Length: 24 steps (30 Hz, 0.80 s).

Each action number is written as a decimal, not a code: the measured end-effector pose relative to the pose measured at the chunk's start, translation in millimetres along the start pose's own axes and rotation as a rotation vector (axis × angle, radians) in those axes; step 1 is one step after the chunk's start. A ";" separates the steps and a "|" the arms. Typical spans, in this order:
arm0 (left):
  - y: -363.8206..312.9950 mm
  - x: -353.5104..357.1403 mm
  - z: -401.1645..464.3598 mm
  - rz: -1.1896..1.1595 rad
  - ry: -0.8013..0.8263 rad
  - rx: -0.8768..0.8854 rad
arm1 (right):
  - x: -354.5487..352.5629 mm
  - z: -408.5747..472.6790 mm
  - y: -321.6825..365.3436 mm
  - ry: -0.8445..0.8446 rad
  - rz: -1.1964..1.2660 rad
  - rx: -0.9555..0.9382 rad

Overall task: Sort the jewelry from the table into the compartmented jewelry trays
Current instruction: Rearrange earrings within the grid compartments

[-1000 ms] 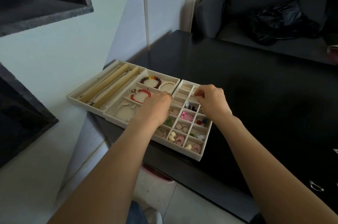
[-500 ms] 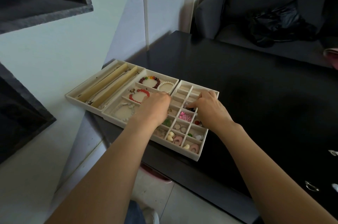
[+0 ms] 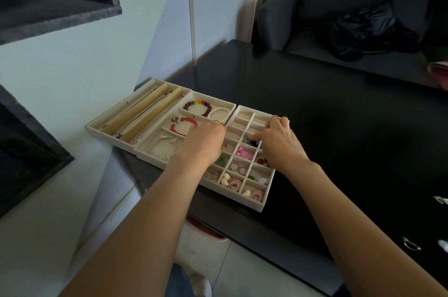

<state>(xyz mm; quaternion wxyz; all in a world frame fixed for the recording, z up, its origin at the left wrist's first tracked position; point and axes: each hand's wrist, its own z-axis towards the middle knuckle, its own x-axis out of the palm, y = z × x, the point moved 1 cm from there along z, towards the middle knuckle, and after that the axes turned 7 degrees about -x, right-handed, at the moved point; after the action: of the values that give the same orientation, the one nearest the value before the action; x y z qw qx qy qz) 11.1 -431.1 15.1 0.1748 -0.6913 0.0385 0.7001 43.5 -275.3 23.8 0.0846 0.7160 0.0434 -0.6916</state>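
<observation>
Cream grid tray sits on the black table; I see my right hand poking a dark piece in its compartment, left hand curled, grip unclear.

Left hand lies over the seam between the bracelet tray and the small-compartment tray, hiding several compartments and its own fingers; whether it holds anything cannot be told. Right hand covers the tray's far right cells; the dark items at its fingertip are too small to identify. Metal pieces on the tabletop are indistinct, and a pink object is cut by the right edge.
</observation>
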 end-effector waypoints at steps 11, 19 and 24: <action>0.2 0.1 0.4 0.002 0.016 0.001 | 2.8 -2.7 2.7 -0.010 0.072 0.025; 0.2 0.8 0.7 -0.006 0.013 0.002 | 0.7 0.1 -1.6 -0.056 0.073 0.037; -0.4 -0.6 0.5 0.003 0.015 0.004 | 7.0 2.1 1.1 -0.049 0.053 -0.006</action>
<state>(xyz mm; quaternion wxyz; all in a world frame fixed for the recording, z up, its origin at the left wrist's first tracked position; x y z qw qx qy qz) 10.7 -430.7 15.8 0.1751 -0.6961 0.0423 0.6949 41.9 -277.1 16.8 0.1061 0.6995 0.0242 -0.7063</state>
